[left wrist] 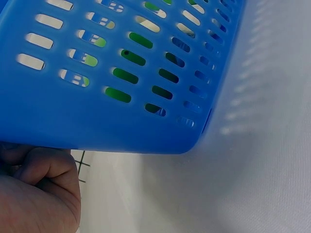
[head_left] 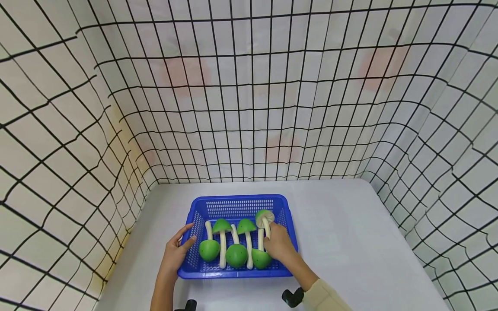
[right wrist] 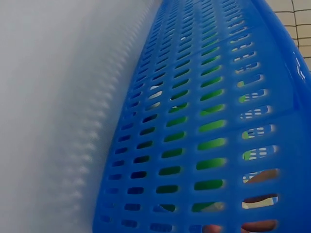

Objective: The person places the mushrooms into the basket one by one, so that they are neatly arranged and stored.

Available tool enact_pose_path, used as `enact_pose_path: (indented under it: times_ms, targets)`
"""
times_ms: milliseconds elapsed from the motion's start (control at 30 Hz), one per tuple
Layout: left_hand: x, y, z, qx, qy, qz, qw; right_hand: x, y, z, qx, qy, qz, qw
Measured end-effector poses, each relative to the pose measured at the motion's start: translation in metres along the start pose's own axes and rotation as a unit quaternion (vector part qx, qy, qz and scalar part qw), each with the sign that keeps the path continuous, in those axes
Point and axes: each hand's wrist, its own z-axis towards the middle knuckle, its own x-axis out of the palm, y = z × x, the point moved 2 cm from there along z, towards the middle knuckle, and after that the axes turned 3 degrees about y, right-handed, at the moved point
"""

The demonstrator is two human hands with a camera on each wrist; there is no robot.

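My left hand holds the left side of the blue plastic basket, thumb and forefinger over the rim. In the left wrist view, curled fingers show at the basket's edge. Inside the basket on the right, my right hand pinches a toy mushroom by its white stem, its pale underside showing. Several more green-capped toy mushrooms lie side by side in the basket, caps alternating between front and back. In the right wrist view the basket wall mostly hides my right hand.
The basket stands on a white table. Black wire mesh surrounds the table at the back and both sides, with pale sheeting behind it. Two dark objects show near the front edge, close to the wrists.
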Motion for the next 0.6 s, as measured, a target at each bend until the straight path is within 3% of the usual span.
enact_pose_path:
  times_ms: [200, 467, 600]
  targets:
    - [0.0, 0.001, 0.002, 0.002, -0.004, -0.031, 0.9995, 0.0, -0.002, -0.001, -0.004, -0.009, 0.009, 1.0]
    - [-0.002, 0.002, 0.002, 0.0, -0.005, -0.021, 0.9998, -0.006, 0.001, -0.006, -0.021, -0.017, 0.016, 1.0]
    - [-0.002, 0.001, 0.0, 0.013, -0.005, 0.007, 0.9999, -0.015, 0.0, -0.013, -0.037, -0.025, 0.056, 0.997]
